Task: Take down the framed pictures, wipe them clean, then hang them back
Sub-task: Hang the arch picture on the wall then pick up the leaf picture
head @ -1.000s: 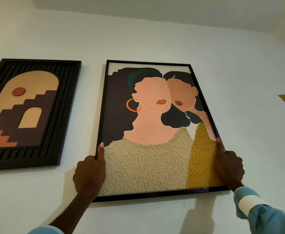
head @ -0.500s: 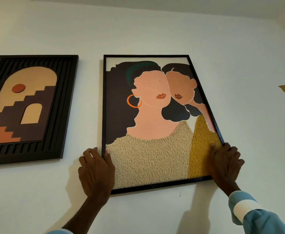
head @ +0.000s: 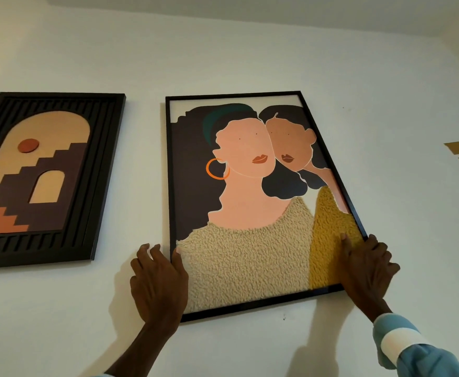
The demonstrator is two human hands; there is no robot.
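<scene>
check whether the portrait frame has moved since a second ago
Yes. The portrait frame has swung its lower end right, widening the gap from the arch picture, which sits unchanged in view.

Two black-framed pictures on the wall: portrait (head: pixel 250 202) tilted, staircase picture (head: pixel 43 175) left

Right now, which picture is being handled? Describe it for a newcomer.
On the white wall hang two framed pictures. The thin black-framed picture is the right one, with the left hand and right hand at its lower corners. Unlike the thick ribbed black frame holding an arch and stairs, it shows two figures in fuzzy cream and mustard tops.
</scene>
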